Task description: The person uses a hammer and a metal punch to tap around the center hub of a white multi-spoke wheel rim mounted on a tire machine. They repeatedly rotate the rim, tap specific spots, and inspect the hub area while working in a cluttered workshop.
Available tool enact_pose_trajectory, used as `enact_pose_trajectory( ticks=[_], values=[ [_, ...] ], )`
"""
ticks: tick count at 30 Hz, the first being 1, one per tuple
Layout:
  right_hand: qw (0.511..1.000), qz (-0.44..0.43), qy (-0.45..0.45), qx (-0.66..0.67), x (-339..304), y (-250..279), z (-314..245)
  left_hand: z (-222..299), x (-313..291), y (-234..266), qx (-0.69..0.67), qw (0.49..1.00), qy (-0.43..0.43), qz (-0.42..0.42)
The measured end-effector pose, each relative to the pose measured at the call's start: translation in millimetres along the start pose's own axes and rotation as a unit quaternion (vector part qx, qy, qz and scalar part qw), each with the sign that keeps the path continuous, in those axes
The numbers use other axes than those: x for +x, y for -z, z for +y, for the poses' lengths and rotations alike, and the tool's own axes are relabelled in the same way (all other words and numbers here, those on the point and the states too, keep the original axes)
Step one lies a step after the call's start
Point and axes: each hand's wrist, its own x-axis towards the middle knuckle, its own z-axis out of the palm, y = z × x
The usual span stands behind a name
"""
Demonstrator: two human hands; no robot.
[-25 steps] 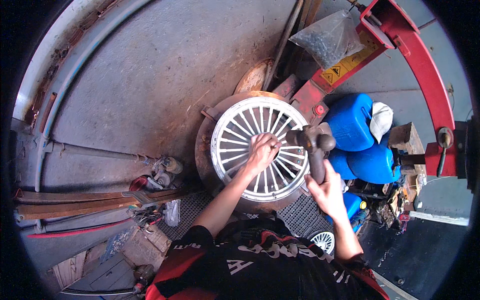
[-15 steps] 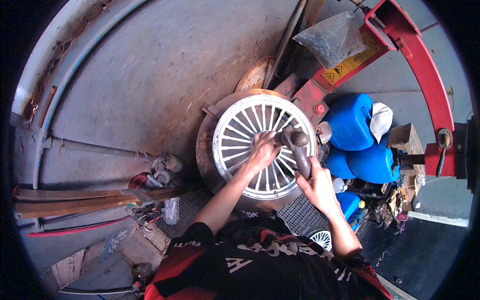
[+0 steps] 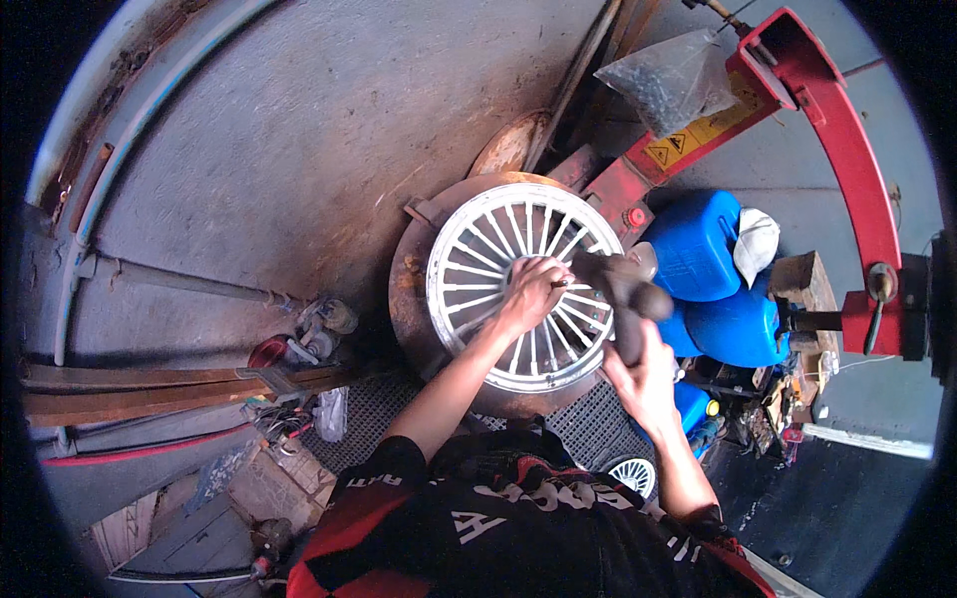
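A white multi-spoke wheel rim (image 3: pixel 436 289) lies flat on a rusty round turntable (image 3: pixel 406 284) in front of me. Over the rim's centre, my left hand (image 3: pixel 533 294) is closed around a slim metal rod (image 3: pixel 561 284); only its brass-coloured end shows, the rest hidden by my fingers. My right hand (image 3: pixel 643 377) grips a dark, rusty hammer (image 3: pixel 628 304) by its handle, at the right side of the rim. The hammer's head is smeared by motion and hangs to the right of the rod, apart from it.
A red machine arm (image 3: pixel 847 159) curves along the right, with a clear plastic bag (image 3: pixel 673 80) hanging on it. Blue jerrycans (image 3: pixel 698 244) stand right of the turntable. Wooden bars (image 3: pixel 150 391) jut in from the left. A smaller spoked wheel (image 3: pixel 633 475) lies below my right forearm.
My right hand has swung the hammer right and slightly down, away from my left hand, uncovering the rod's end. My left hand stays over the rim's centre.
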Motion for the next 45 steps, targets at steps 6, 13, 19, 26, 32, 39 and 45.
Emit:
enact_pose_trajectory(
  ticks=[6,13,19,26,32,39,45],
  values=[
    [0.996,-0.051,-0.072,-0.024,5,-4,-3,-7,-11,-4,0.014,0.999,0.015,-0.029],
    [0.997,-0.032,-0.042,-0.053,-7,-8,10,-7,-6,-14,-0.008,1.0,-0.002,-0.003],
    [0.999,0.025,-0.024,0.012,-7,0,-5,-9,-10,-11,-0.009,1.0,-0.011,-0.011],
    [0.99,-0.091,-0.084,-0.075,10,0,5,-12,2,-16,-0.022,0.999,-0.028,0.03],
    [0.995,0.081,-0.012,0.053,-5,8,-8,-5,-5,-10,-0.008,0.999,-0.029,0.025],
    [0.982,-0.094,-0.154,-0.062,-5,-7,14,-11,-25,-20,-0.03,0.998,0.0,0.047],
    [0.996,0.082,0.005,0.047,-8,14,-22,-5,-4,-11,-0.009,0.999,-0.012,0.03]
  ],
)
